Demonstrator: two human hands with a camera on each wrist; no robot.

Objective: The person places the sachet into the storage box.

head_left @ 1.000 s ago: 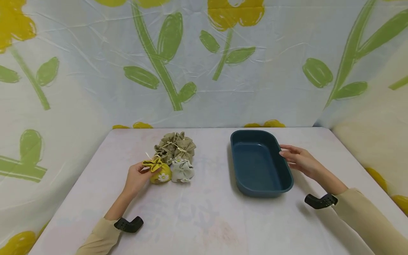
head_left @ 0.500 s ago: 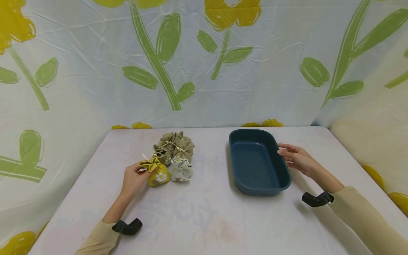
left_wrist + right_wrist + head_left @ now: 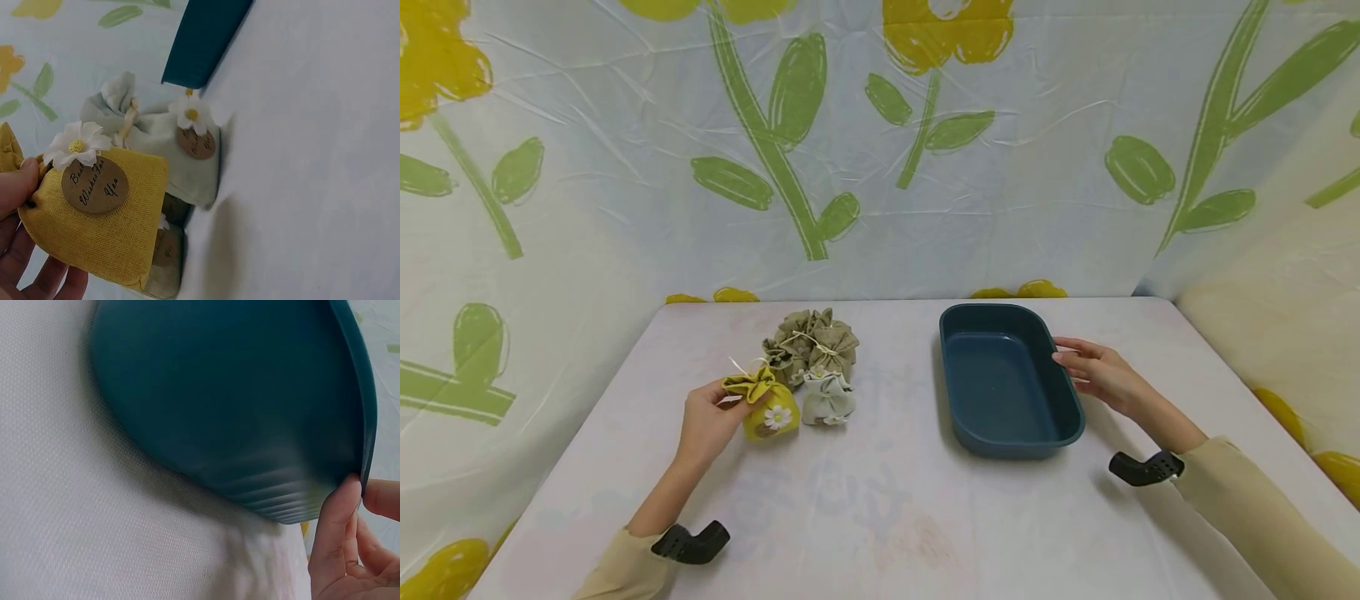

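My left hand (image 3: 711, 421) pinches a yellow drawstring gift pouch (image 3: 763, 422) by its gathered neck. A white daisy and a round brown "Best Wishes For You" label decorate its front, clear in the left wrist view. Just right of it stands a pale grey-green pouch (image 3: 824, 402) with a daisy of its own. Several olive-brown pouches (image 3: 835, 343) cluster behind these two. On the right, my right hand (image 3: 1111, 382) grips the rim of a dark teal plastic basin (image 3: 1006, 383), thumb and forefinger on either side of the edge. Nothing lies inside the basin.
A white table (image 3: 880, 517) carries everything. Behind and beside it hangs a pale cloth (image 3: 1000, 208) printed with yellow flowers and green leaves. Each wrist wears a black camera mount, such as the left mount (image 3: 691, 543).
My left hand has drawn the yellow pouch a little left and toward me, away from the pale and olive-brown ones. The right hand keeps its hold on the basin.
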